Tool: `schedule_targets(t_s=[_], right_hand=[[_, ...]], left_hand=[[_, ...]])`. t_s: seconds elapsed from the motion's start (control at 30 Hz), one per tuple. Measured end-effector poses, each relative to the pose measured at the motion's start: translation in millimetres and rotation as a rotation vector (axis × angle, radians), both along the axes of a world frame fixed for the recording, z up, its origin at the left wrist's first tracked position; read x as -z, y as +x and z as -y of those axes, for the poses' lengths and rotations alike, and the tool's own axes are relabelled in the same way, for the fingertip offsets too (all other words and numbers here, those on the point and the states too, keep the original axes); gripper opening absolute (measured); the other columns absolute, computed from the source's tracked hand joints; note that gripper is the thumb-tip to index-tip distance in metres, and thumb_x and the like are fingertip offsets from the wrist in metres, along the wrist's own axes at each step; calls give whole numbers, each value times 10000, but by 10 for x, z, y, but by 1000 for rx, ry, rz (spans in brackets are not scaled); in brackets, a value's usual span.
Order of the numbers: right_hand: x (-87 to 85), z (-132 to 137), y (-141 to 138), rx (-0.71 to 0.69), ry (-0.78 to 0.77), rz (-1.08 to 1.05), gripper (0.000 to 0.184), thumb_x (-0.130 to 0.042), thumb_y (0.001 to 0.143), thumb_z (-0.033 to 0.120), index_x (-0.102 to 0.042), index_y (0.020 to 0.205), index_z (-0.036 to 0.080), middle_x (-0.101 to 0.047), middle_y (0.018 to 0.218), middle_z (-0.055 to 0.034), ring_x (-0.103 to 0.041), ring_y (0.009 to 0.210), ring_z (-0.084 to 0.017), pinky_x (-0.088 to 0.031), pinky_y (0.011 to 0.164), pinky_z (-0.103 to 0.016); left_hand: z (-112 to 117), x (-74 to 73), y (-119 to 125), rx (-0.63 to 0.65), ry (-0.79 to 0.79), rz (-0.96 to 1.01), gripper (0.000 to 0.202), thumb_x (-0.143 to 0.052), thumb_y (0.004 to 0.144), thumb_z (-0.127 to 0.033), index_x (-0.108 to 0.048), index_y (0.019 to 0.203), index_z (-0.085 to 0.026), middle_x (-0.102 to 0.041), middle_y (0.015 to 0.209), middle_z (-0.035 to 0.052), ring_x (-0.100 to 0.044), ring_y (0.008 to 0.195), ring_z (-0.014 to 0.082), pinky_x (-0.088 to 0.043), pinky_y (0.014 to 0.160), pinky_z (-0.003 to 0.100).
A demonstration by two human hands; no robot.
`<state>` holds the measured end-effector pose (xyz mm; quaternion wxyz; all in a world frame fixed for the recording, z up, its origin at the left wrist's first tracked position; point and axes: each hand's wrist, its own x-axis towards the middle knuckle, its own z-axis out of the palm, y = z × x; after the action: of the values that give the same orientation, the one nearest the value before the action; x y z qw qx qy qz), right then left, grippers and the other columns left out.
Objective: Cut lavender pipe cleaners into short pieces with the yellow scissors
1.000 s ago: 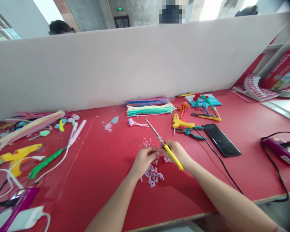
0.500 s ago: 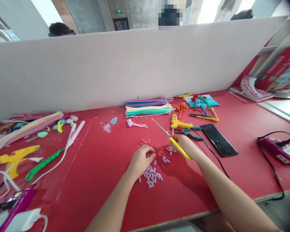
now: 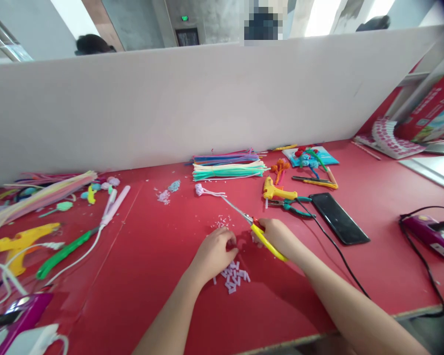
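Note:
My right hand (image 3: pixel 277 236) is wrapped round a pair of scissors (image 3: pixel 269 242) with yellow handles. The scissors' long thin blades point up and left, towards a lilac bundle of pipe cleaners (image 3: pixel 208 191) lying behind. My left hand (image 3: pixel 215 249) rests on the red table with its fingers curved and the thumb apart, nothing visible in them. Just beside its thumb lies a pile of short cut lilac pieces (image 3: pixel 234 277). Smaller lilac scraps (image 3: pixel 223 221) are strewn behind my left fingers. A few pale bits show under my right fingers, partly hidden.
Bundled pipe cleaners (image 3: pixel 229 171) lie by the white partition (image 3: pixel 214 108). On the right are a yellow glue gun (image 3: pixel 279 190), pliers (image 3: pixel 294 207), a phone (image 3: pixel 339 218) and a power strip (image 3: pixel 431 235). Another glue gun (image 3: pixel 20 242) and a pink hair straightener (image 3: pixel 114 204) are left.
My right hand and the scissors have moved left and nearer to me. Small lilac clumps beside that hand are now largely out of sight. My left hand has barely shifted.

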<state>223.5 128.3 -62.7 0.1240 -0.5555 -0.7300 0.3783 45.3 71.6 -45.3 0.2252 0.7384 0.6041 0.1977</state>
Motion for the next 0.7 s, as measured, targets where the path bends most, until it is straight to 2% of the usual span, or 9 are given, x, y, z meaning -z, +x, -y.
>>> schedule_targets(t_s=[0.13,0.17,0.27,0.37,0.43,0.57,0.7], right_hand=[[-18,-27,26,38,38,1,177,-439,690,308,-518,658,153,-575,536,-19,-488,431,-85,-258,407,-169],[-28,-11,19,34,43,-7,181,-430,696,315,-509,652,158,-569,526,-11,-486,424,-82,-262,405,-166],[-59,53,-17,26,89,-42,192,-423,696,332,-477,617,166,-548,505,4,-479,424,-79,-267,400,-163],[-88,107,-55,0,86,-125,174,-430,687,319,-468,613,166,-530,493,15,-465,401,-75,-275,384,-163],[-109,134,-78,-28,-7,-200,155,-420,688,301,-479,642,165,-525,493,22,-461,375,-73,-292,372,-163],[-169,174,-116,-98,-200,-340,148,-404,694,290,-483,665,168,-514,487,35,-471,357,-75,-328,363,-164],[-208,197,-136,-124,-221,-405,107,-418,678,258,-463,640,168,-488,465,50,-466,355,-68,-337,361,-152]], left_hand=[[27,0,-16,4,-26,-141,39,-524,634,-227,-520,648,-191,-510,732,19,-482,697,158,-342,630,250],[32,19,-12,14,-26,-153,15,-518,627,-197,-522,641,-191,-511,727,20,-482,694,157,-339,630,250],[31,79,13,26,-19,-107,106,-472,615,-100,-528,627,-189,-520,712,21,-485,687,147,-336,638,243],[9,96,45,-43,-3,56,112,-455,633,-96,-526,634,-183,-525,710,19,-489,678,137,-346,647,242],[-9,79,59,-85,-23,239,83,-456,659,-130,-524,657,-177,-524,707,15,-494,679,132,-359,646,238],[-17,36,71,-111,-163,616,93,-473,695,-233,-531,703,-161,-527,668,7,-502,640,122,-379,600,223],[7,25,93,-84,-304,810,150,-480,707,-290,-520,722,-146,-537,639,10,-505,564,116,-381,544,223]])
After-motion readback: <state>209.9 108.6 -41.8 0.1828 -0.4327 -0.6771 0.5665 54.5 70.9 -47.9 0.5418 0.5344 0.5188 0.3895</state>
